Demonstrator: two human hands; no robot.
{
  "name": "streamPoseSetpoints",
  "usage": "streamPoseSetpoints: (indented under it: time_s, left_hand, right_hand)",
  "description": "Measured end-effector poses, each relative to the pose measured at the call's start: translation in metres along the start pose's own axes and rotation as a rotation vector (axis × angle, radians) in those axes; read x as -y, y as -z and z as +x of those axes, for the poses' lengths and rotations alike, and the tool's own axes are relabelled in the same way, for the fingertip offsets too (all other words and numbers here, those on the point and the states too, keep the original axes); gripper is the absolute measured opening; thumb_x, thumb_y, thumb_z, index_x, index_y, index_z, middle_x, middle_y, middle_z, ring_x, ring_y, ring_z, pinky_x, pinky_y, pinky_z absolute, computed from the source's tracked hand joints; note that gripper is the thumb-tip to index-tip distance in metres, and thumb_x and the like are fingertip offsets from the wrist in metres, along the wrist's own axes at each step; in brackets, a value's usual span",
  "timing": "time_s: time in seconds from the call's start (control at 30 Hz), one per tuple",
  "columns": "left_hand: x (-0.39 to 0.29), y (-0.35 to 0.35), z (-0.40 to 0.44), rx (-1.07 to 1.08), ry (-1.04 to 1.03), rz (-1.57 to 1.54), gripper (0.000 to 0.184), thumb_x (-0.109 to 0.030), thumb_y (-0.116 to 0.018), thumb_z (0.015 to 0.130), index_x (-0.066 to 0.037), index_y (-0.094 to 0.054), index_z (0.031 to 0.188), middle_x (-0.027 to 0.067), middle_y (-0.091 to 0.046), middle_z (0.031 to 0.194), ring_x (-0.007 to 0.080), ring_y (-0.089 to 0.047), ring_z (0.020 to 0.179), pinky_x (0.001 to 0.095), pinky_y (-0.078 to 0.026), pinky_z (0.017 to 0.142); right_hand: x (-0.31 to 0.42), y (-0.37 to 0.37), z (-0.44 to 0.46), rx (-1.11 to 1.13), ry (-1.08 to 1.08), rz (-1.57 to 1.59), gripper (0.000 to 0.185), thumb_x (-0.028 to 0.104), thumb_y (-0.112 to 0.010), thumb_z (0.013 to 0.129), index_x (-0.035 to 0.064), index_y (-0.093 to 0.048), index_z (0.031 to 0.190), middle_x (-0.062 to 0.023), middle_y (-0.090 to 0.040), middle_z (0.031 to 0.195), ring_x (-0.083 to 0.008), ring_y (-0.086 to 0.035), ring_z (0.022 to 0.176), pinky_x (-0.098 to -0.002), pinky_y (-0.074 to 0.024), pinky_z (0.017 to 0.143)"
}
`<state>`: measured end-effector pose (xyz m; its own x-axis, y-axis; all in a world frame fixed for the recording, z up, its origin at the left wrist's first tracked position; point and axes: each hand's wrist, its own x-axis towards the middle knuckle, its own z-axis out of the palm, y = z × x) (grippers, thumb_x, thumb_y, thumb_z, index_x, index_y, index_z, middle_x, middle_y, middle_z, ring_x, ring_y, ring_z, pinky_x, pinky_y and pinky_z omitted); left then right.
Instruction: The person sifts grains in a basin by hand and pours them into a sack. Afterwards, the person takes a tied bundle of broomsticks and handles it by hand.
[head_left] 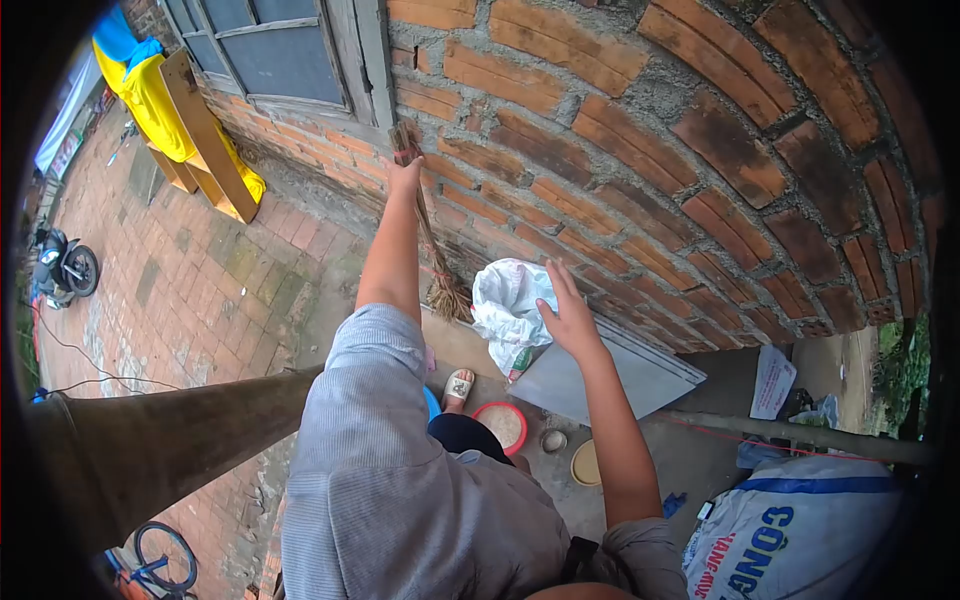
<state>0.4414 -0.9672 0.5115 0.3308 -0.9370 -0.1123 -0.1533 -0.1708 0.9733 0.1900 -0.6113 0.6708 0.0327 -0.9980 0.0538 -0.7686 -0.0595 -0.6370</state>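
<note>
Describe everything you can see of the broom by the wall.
The broom looks made of dry, brown straw or twigs, with a slim handle widening into ragged bristles at its lower end. A reddish band shows near the top. It stands slightly tilted alongside the brick wall, bristles down beside the white bag; contact with either is unclear. The left hand appears to grip its upper end.

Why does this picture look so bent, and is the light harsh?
Head view: the brick wall curves, likely from a wide lens, and the corners go black; head view again: soft daylight, no crisp shadow around the white bag.
</note>
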Motion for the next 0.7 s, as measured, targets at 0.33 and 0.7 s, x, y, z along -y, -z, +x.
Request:
streamPoseSetpoints:
  time_s: [0.33, 0.7]
  left_hand:
    - [-0.019, 0.011, -0.13, 0.149, -0.364, -0.14, 0.03, -0.017, -0.069, 0.067, -0.007, -0.058, 0.093, 0.0065, -0.064, 0.079, 0.0168, -0.06, 0.074, 0.03, -0.046, 0.07]
    - [-0.086, 0.045, -0.31, 0.628, -0.627, 0.256, 0.034, -0.012, -0.068, 0.059, -0.009, -0.061, 0.091, 0.0089, -0.063, 0.087, 0.0266, -0.062, 0.081, 0.0304, -0.047, 0.074]
  right_hand:
    - [-0.052, -0.091, 0.018, -0.075, -0.255, 0.637, 0.051, 0.016, -0.056, 0.084, 0.0014, -0.037, 0.129, -0.0199, -0.04, 0.132, -0.0288, -0.04, 0.122, -0.0335, -0.0304, 0.1]
    - [-0.006, -0.112, -0.03, 0.33, -0.801, 1.903, 0.062, 0.052, -0.029, 0.091, 0.0034, -0.031, 0.13, -0.0237, -0.046, 0.122, -0.0373, -0.044, 0.116, -0.0451, -0.0381, 0.095]
